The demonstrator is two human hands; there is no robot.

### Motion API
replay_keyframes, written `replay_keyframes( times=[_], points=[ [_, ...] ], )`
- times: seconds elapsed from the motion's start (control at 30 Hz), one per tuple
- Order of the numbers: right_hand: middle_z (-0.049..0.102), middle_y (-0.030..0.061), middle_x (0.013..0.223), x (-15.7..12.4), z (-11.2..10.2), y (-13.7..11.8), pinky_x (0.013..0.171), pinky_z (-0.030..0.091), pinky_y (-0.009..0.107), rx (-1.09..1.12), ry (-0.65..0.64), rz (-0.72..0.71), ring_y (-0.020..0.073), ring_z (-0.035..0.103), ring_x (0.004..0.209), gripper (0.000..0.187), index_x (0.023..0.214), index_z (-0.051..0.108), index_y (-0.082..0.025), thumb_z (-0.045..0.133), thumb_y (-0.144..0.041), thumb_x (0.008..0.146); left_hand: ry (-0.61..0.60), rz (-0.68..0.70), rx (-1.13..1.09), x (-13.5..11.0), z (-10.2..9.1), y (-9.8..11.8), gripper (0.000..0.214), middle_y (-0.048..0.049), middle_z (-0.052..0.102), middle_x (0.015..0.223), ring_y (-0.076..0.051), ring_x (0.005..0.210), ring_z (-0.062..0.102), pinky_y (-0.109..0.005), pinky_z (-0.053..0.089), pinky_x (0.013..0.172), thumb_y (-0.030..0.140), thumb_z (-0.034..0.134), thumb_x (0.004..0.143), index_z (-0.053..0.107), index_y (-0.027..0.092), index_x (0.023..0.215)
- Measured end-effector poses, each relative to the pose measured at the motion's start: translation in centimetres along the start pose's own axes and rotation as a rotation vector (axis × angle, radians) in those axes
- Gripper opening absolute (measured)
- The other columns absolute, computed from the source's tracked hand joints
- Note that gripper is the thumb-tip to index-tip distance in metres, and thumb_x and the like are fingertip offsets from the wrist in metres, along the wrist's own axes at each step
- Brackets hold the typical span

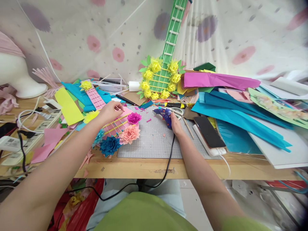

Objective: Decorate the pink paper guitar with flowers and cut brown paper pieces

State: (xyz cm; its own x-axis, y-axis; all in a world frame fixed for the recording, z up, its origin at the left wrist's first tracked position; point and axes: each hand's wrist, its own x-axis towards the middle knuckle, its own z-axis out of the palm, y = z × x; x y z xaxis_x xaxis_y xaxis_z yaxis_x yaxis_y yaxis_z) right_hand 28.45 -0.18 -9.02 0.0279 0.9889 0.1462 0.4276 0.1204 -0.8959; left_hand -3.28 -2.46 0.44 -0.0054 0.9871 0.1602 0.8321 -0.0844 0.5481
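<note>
My left hand (111,110) is over the upper body of a pink paper guitar (115,126), its fingers pinched together; what they hold, if anything, is hidden. The guitar carries paper flowers: a magenta one (134,118), a peach one (130,134), a dark blue one (110,146), with light blue and yellow ones partly behind my left arm. Its pink neck (95,98) points to the back left. My right hand (176,124) grips a blue glue gun (166,117), nozzle pointing left above the grey cutting mat (149,149). A black cord hangs from its handle.
A green paper guitar (166,72) with yellow flowers leans at the back. Blue crepe paper (240,115), a phone (209,131) on a white power bank and magenta paper (218,80) lie right. A power strip (36,138) and yellow paper (68,106) are left. The black cord (168,160) crosses the table edge.
</note>
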Motion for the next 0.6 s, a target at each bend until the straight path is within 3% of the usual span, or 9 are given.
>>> replay_keyframes(
  times=[0.13,0.27,0.47,0.6],
  points=[
    [0.058,0.0143,0.125,0.1,0.1,0.1,0.103,0.033,0.041,0.005,-0.005,-0.005,0.0285,0.048,0.121,0.090,0.117,0.059,-0.011,0.014,-0.078,0.077,0.042,-0.030,-0.283,-1.2,1.6,0.1,0.009,0.0000,0.061,0.075,-0.016,0.072,0.059,-0.028,0.045,0.068,0.023,0.054,0.064,0.050,0.020,0.071],
    [0.059,0.0150,0.122,0.2,0.1,0.2,0.102,0.034,0.040,0.009,-0.005,-0.018,0.0281,0.050,0.119,0.090,0.115,0.060,-0.011,0.014,-0.078,0.077,-0.015,-0.103,-0.544,-2.0,2.6,0.2,0.013,0.0022,0.057,0.066,-0.014,0.064,0.059,-0.028,0.046,0.063,0.024,0.054,0.065,0.044,0.021,0.073],
    [0.061,0.0139,0.118,0.1,0.1,0.1,0.100,0.036,0.039,0.003,-0.030,-0.034,0.0264,0.052,0.115,0.085,0.114,0.060,-0.013,0.014,-0.075,0.080,0.042,-0.070,-0.445,-3.0,2.2,0.8,0.014,0.0035,0.053,0.068,-0.011,0.058,0.055,-0.024,0.043,0.056,0.025,0.055,0.066,0.045,0.021,0.074],
    [0.061,0.0141,0.118,0.1,0.0,0.1,0.100,0.036,0.037,0.007,-0.028,-0.035,0.0259,0.052,0.115,0.082,0.113,0.060,-0.013,0.015,-0.075,0.080,-0.016,-0.205,-0.537,-4.0,2.0,1.5,0.016,0.0030,0.059,0.073,-0.011,0.056,0.059,-0.023,0.044,0.052,0.023,0.051,0.068,0.039,0.021,0.079]
  ],
)
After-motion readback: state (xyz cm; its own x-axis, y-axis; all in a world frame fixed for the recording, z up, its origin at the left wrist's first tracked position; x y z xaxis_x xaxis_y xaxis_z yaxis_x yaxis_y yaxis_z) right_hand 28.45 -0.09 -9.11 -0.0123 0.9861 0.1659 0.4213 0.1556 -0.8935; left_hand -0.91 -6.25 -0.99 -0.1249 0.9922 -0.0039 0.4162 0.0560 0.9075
